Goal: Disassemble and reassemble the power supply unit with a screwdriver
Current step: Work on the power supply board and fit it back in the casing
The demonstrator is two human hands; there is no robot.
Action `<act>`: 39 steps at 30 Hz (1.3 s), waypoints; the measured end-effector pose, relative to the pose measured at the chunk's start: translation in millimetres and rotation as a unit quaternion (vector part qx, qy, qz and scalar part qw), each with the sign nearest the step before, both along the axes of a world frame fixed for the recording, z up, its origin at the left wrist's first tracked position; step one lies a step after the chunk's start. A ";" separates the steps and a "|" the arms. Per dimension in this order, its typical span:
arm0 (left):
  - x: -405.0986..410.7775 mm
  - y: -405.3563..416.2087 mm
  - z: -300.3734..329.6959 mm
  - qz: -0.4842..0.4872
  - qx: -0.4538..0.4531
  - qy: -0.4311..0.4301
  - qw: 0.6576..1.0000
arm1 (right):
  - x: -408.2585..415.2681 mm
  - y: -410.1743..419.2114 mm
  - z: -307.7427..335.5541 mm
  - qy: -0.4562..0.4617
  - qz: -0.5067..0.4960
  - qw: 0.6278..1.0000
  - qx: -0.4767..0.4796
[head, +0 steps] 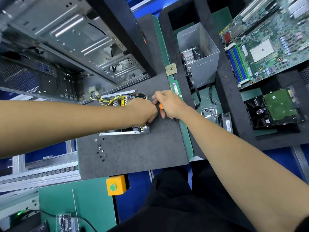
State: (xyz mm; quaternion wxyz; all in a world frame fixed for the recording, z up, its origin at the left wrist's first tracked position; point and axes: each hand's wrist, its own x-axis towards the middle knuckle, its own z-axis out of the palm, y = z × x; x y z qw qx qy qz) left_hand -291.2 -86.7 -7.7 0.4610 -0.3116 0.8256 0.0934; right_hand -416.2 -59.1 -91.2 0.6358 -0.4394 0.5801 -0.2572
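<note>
Nearest the camera are the person's dark-trousered legs (167,198), standing at the near edge of the desk (133,156), with a yellow button box (116,185) fixed just below that edge. Both bare forearms reach out over the dark mat to the power supply unit (127,114), which lies in the middle of the desk with its cover off, yellow wiring and metal frame exposed. Placed there, it sits squarely within reach of both arms. A scatter of small black screws (100,151) lies on the mat just nearer than the unit, toward the left near edge, probably set aside so they can go back in later.

The left hand (143,111) rests on the open unit with its fingers curled down over the right end, apparently steadying it; exactly what the fingertips touch is hidden. The right hand (168,104) is closed round the orange handle of the screwdriver (160,106), whose shaft points toward the unit behind the left hand; the tip is out of sight. An emptied computer case (75,39) stands at the far left, a motherboard (267,42) at the far right.
</note>
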 end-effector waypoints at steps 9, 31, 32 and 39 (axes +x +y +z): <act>-10.0 -10.6 4.7 -0.026 0.037 -0.038 0.998 | -0.6 0.3 -0.7 -0.004 0.003 1.000 -0.003; -0.3 -12.2 -8.6 0.012 0.024 -0.013 1.000 | -1.2 0.3 -2.0 0.003 -0.002 1.000 -0.010; -1.0 -11.0 -8.4 0.006 0.025 -0.010 1.000 | -1.2 0.0 -2.3 0.001 -0.002 1.000 -0.011; 6.7 -14.6 -19.5 0.038 0.027 0.056 0.997 | 0.0 -1.2 -4.3 0.002 0.008 1.000 -0.020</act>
